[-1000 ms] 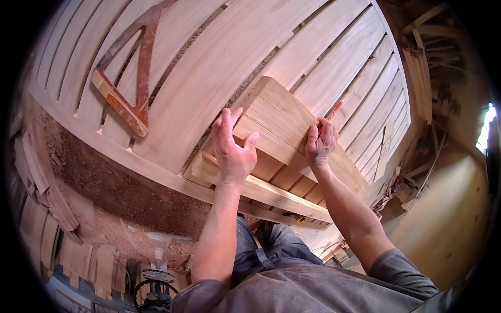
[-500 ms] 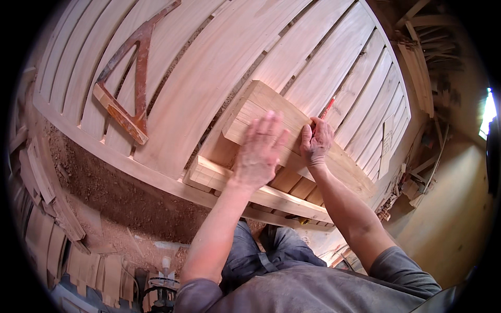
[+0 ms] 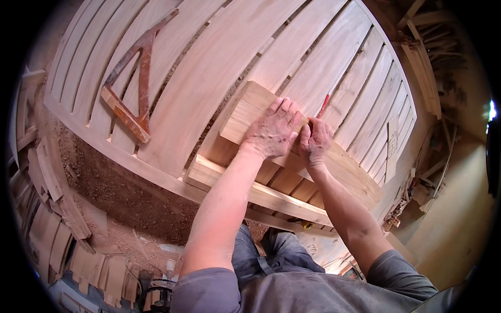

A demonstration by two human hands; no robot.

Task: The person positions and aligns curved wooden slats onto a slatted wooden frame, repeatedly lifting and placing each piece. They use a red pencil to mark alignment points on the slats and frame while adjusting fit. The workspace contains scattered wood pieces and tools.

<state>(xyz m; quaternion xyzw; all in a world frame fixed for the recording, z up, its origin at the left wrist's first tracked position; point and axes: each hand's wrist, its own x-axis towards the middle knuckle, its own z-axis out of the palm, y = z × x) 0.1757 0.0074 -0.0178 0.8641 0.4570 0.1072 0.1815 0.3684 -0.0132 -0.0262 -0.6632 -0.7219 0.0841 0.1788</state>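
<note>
A stack of pale wooden boards [image 3: 243, 116] lies slantwise across the near part of a large slatted wooden panel [image 3: 195, 88]. My left hand [image 3: 272, 128] is closed over the stack's top, its fingers curled toward the far edge. Close beside it, my right hand [image 3: 316, 142] also grips the stack. A red pencil [image 3: 324, 103] sticks up from behind the right hand's fingers, tip pointing away from me. In front of the stack, a lighter wooden bar [image 3: 211, 175] runs along the panel's near edge.
On the panel's left rests a worn reddish-brown triangular square [image 3: 145, 78] with a wooden stock. A thin marked wood piece [image 3: 391, 148] lies at the right. Sawdust [image 3: 130, 190] covers the ground, with offcuts [image 3: 52, 229] at the lower left. More timber [image 3: 421, 78] is stacked far right.
My left hand has slid forward and right across the boards, from lying flat with spread fingers to curling over their far edge. The right hand stays on the stack with the pencil.
</note>
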